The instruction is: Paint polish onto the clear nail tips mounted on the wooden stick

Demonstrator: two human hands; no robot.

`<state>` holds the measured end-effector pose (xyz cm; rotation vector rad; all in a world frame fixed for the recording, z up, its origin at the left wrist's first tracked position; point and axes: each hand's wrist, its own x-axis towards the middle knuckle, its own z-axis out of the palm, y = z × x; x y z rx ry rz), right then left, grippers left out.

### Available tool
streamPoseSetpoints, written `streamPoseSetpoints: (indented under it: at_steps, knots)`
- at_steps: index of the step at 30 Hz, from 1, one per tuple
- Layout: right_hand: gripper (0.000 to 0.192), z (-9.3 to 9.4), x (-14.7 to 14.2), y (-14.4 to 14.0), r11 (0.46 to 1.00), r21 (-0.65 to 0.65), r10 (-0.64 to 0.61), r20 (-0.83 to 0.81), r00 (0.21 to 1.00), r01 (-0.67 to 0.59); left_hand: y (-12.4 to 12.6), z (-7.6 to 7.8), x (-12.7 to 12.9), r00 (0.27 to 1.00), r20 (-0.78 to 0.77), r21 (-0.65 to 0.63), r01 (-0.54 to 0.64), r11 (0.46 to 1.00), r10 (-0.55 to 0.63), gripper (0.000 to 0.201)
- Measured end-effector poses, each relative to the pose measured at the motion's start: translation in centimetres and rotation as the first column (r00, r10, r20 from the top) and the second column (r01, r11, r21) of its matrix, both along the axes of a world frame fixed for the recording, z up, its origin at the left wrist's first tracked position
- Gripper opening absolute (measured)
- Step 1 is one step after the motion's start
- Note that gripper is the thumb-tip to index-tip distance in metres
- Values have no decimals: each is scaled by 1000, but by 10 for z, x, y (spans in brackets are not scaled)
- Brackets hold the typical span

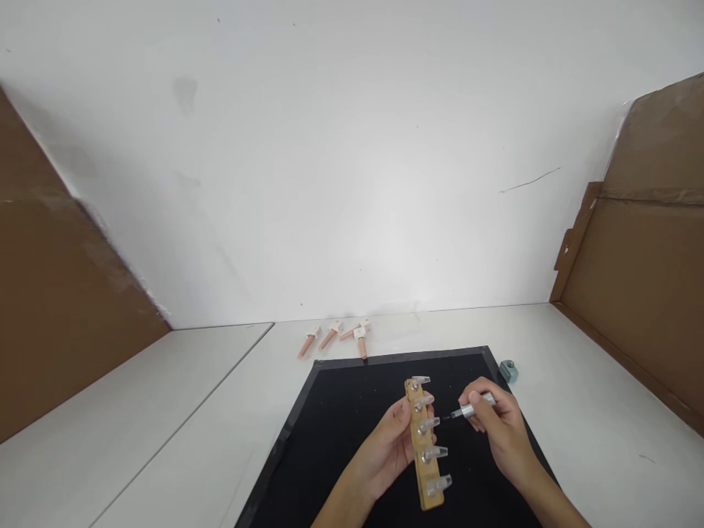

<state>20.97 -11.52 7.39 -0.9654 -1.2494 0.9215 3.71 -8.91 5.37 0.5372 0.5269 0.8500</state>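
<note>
My left hand (388,449) grips a narrow wooden strip (424,469) from its left side, held above a black mat (341,433). Several clear false nail tips (428,424) stick out to the right along the strip. My right hand (498,429) pinches a silver nail-polish brush (474,408) whose dark tip points left, close to the third nail tip from the top. Both hands hover over the near half of the mat.
Several pink fingertip-shaped stands (333,336) lie on the white table (165,411) beyond the mat. A small teal bottle (509,371) stands at the mat's far right corner. Brown cardboard panels (632,293) flank both sides; a white wall stands behind.
</note>
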Motion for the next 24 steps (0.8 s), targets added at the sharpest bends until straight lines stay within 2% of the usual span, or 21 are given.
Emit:
streamPoseSetpoints:
  at_steps: [12,24]
  knots:
    - [39,-15,5,5,988,19,151,-81,985,-150,6,-9,9,1000,18,38,16,999,-17,40]
    - [34,-31,11,10,979,34,203,-117,972,-201,9,-18,14,1000,12,39,2,999,-2,42]
